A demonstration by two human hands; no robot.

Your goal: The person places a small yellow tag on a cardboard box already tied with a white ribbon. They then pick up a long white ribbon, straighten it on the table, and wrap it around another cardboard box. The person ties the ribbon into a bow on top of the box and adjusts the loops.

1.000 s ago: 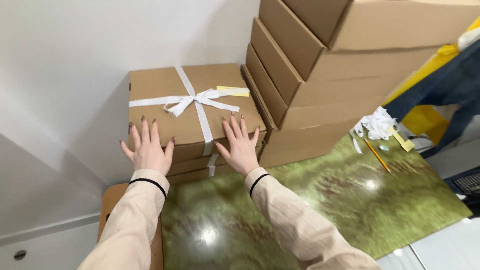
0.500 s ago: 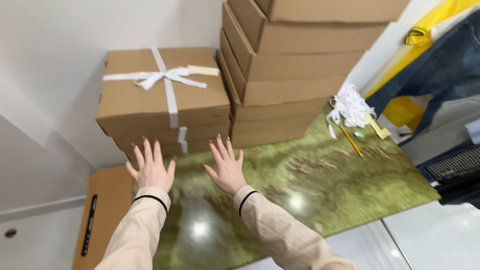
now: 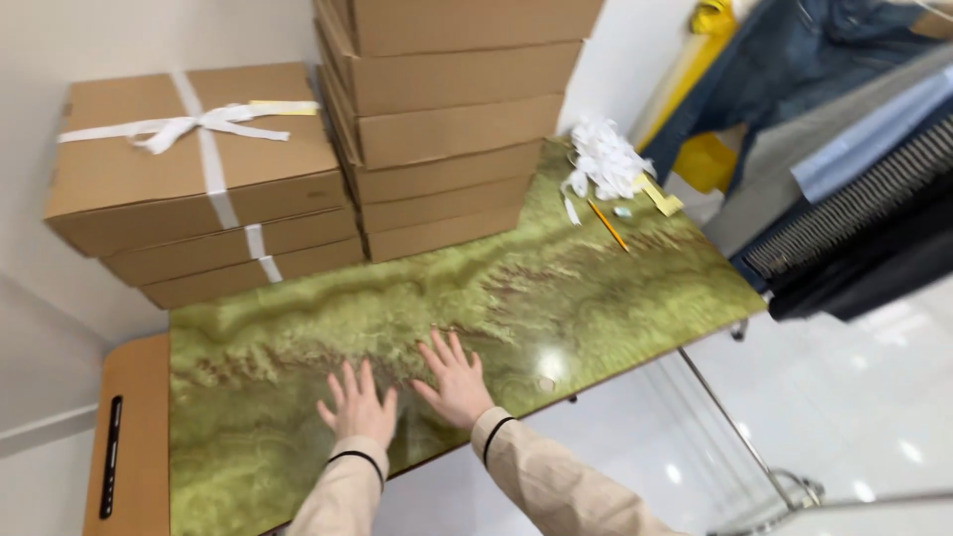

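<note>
I see both hands spread flat over the glossy green marbled tabletop (image 3: 596,298), near its front edge and well short of anything stacked on it. My left hand (image 3: 357,409) has its fingers splayed and straight, released, grasping nothing, palm down on or just over the green surface; I cannot tell whether it presses. My right hand (image 3: 455,382) lies just beside it to the right, likewise unclenched with fingers fanned out and pointing toward the far side, holding nothing. Both wrists come out of beige sleeves with a thin dark band at the cuff. The nearest boxes lie far from the fingertips: at the far left stands a short stack of flat brown cardboard boxes, and the top one is a brown cardboard box tied with a white ribbon bow (image 3: 199,159), with a pale yellow slip by the knot. It sits well apart from both hands, across a bare stretch of green tabletop. To the right of it, touching or nearly so, rises a taller stack of plain brown cardboard boxes (image 3: 447,119), running out of the top of the view. Further right on the far side of the tabletop lies a heap of crumpled white paper scraps (image 3: 606,159), with a thin orange pencil (image 3: 608,226) just near of it. At the right edge hang clothes on a rack (image 3: 854,189).
</note>
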